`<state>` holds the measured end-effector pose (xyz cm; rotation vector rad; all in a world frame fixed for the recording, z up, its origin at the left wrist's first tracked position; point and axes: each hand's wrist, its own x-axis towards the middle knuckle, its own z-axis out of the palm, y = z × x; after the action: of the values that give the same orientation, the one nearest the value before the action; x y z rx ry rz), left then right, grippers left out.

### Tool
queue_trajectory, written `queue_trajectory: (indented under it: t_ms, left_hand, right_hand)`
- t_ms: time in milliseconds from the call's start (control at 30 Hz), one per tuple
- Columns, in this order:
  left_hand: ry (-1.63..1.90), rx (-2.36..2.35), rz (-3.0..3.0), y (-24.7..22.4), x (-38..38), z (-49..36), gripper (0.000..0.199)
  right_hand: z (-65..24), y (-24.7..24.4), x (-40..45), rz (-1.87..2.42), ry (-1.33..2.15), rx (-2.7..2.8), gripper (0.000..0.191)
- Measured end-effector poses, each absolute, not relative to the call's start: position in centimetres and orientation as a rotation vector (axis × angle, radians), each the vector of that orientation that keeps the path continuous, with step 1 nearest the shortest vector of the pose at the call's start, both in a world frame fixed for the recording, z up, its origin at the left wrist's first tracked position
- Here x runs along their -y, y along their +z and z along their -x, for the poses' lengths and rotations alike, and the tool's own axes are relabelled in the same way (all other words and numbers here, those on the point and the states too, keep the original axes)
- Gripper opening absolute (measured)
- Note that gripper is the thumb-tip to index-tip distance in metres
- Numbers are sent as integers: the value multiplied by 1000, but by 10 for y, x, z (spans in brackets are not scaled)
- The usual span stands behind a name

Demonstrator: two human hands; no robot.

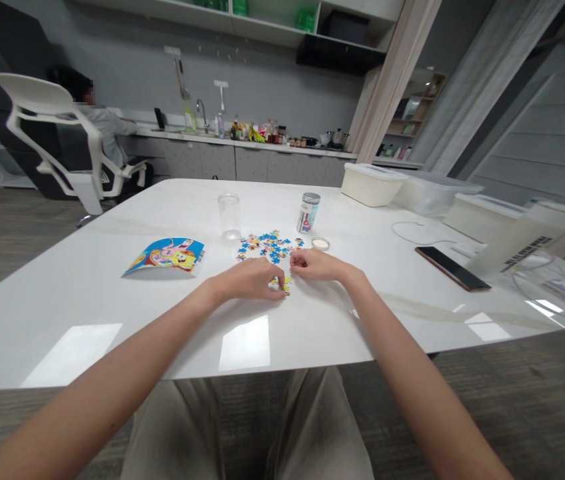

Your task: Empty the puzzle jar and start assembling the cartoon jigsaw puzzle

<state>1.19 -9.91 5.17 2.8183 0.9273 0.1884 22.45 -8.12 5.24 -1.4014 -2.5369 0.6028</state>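
Blue and multicoloured puzzle pieces (273,245) lie in a loose pile on the white table. My left hand (255,279) rests just in front of the pile, its thumb and fingers curled around yellow pieces (287,283) on the tabletop; whether it grips one is hidden. My right hand (312,264) is at the pile's right edge, fingers closed in a pinch, with whatever they hold too small to make out. Left of the hands lies a curved picture sheet (172,256) with a yellow cartoon figure. Behind the pieces stand a clear jar (229,217) and a printed can (308,213).
A round lid (321,244) lies right of the pieces. Farther right are a dark phone (452,268), white cables and storage boxes (372,185). A person (107,130) sits by the counter at the back left, near a white chair (52,93).
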Motion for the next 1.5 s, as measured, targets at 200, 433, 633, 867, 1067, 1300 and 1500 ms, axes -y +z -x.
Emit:
queue_trajectory:
  t_ms: [200, 433, 633, 867, 1067, 1300, 1500]
  left_hand:
    - [90, -827, -2754, 61, 97, 3, 22]
    - [27, -877, -2683, 65, 93, 13, 23]
    - [30, -872, -2670, 62, 92, 11, 25]
    - [24, -894, -2676, 63, 94, 9, 25]
    - [-20, -918, -2665, 66, 98, 6, 21]
    - [-5, -883, -2678, 62, 96, 7, 19]
    - [2, -864, -2668, 64, 97, 6, 18]
  right_hand:
    - [-225, 53, 82, 1400, 591, 2540, 10]
    - [-226, 53, 82, 1398, 630, 2538, 8]
    - [-226, 53, 82, 1411, 624, 2544, 7]
    - [-225, 53, 83, 1425, 621, 2553, 10]
    - [-223, 56, 86, 1443, 657, 2557, 10]
    - [-226, 52, 83, 1436, 637, 2558, 10]
    - [-225, 52, 84, 1429, 658, 2561, 10]
